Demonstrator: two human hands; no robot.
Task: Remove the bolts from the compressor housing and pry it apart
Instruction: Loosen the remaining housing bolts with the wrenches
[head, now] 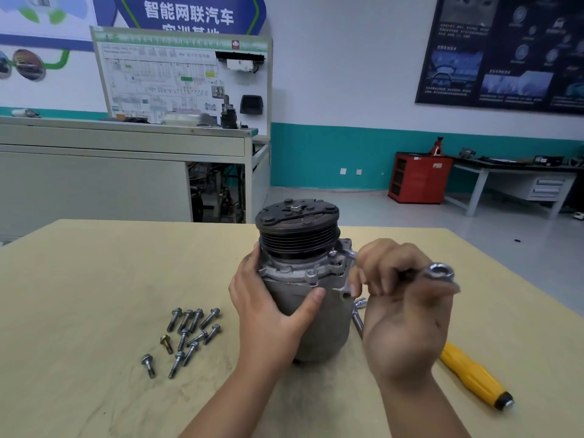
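Here: tan table holds compressor, loose bolts; teal-banded wall behind.

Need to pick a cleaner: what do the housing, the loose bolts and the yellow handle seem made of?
Housing: likely cast aluminium, dull grey, grainy skin. Bolts: probably plated steel, bright silvery shine; one looks brassy. Handle: seemingly plastic, smooth uniform yellow, black end.

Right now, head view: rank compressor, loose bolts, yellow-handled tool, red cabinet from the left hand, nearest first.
1. compressor: the left hand grips its housing.
2. loose bolts: on the table, left of the hand.
3. yellow-handled tool: on the table, right of the compressor.
4. red cabinet: far back, right.
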